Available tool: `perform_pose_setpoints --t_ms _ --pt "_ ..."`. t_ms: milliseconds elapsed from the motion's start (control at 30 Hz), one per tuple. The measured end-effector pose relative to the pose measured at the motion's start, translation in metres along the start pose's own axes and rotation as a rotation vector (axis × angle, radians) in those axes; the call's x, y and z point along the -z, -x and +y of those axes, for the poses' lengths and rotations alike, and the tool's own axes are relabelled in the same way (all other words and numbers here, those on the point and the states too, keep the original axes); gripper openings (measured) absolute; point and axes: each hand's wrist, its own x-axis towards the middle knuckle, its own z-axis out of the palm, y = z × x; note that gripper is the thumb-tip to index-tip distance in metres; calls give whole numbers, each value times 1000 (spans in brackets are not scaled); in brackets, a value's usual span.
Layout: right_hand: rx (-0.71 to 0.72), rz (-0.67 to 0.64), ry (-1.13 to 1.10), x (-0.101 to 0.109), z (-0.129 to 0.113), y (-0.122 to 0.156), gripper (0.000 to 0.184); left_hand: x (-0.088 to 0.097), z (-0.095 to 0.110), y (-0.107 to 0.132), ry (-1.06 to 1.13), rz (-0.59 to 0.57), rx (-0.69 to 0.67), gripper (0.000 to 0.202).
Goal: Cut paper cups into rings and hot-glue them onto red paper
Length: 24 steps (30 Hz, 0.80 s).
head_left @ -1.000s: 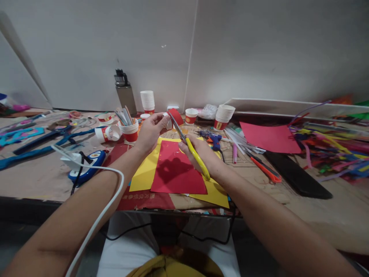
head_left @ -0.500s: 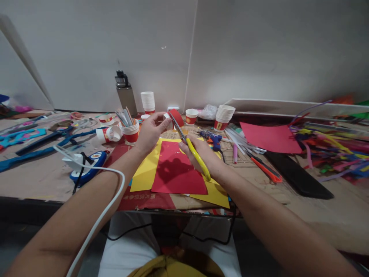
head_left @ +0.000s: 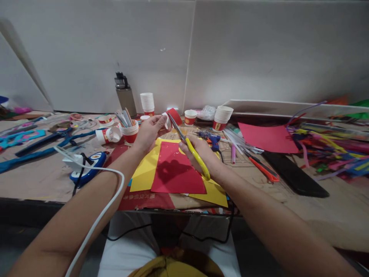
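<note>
Left hand [head_left: 148, 132] up, thumb and fingers pinching a small curled piece [head_left: 176, 115], which is held in the air over the table [head_left: 337, 219]. That piece is bright red on the far part and plain white by the fingertips, and it bends round like a bit of ribbon. From where I stand, the right hand [head_left: 206, 152] is wrapped around scissors [head_left: 198, 157] with a yellow handle and grey blades. Those blades point up and away, right at the red part (I can't tell how wide apart they are). Both bare arms [head_left: 256, 204] reach forward and come close together, like the top of a tent. Under the hands lies a red sheet [head_left: 173, 181] on top of yellow paper [head_left: 141, 175].
</note>
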Motion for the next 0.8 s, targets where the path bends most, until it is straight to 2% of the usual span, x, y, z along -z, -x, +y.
perform_pose_setpoints --t_ms 233,467,633,800 --pt "0 -37 34 -2 7 -4 19 3 -5 -2 -47 3 -66 38" --pt "-29 -9 -14 0 -2 0 18 1 -7 -1 -71 11 -139 35" --pt "-21 43 -8 -4 0 1 20 -2 -2 2 -26 47 -88 39" --pt "6 9 45 -5 7 -3 19 -2 -1 1 -8 51 -57 42"
